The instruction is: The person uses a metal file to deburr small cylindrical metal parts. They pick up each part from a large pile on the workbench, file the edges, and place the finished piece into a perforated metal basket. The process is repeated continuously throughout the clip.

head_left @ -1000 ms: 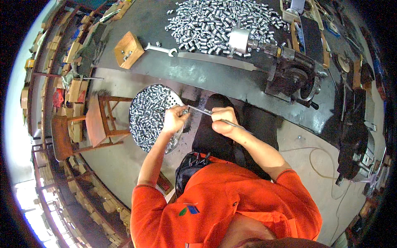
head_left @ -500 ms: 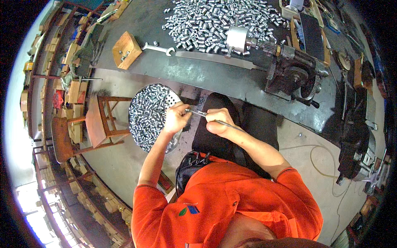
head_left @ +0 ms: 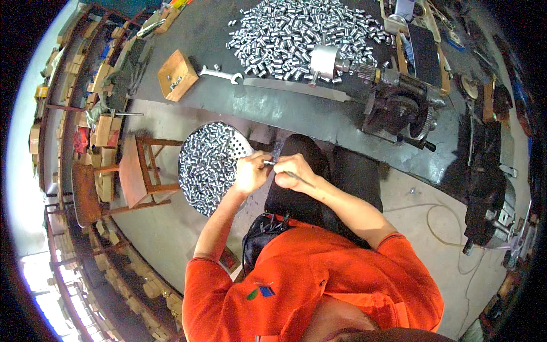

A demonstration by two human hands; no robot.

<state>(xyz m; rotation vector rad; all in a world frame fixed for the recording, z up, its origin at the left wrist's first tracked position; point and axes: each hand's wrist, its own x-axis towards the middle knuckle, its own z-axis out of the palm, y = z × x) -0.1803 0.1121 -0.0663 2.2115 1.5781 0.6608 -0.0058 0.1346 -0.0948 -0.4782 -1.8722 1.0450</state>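
My left hand [head_left: 252, 173] is closed in a pinch beside the round tray's right rim. A small shiny metal piece [head_left: 268, 163] shows at its fingertips; it looks like one of the short metal sleeves, though the fingers cover most of it. Close by on the right, my right hand [head_left: 292, 171] grips a slim, dark rod-shaped hand tool [head_left: 302, 180]. The tool's back end lies along the wrist, and its front end points at the piece in my left hand. Both hands are above my lap, in front of the bench.
Metal sleeves [head_left: 208, 165] fill most of a round perforated tray [head_left: 241, 146]. On the bench [head_left: 273, 112] are a large sleeve pile [head_left: 296, 40], a wrench [head_left: 221, 74], a wooden box [head_left: 178, 76] and a geared machine [head_left: 401, 102]. A wooden chair [head_left: 134, 171] stands left.
My hands have come closer together, and less of the tool shows between them. The left hand has shifted right and slightly toward me. The whole view has tilted a little.
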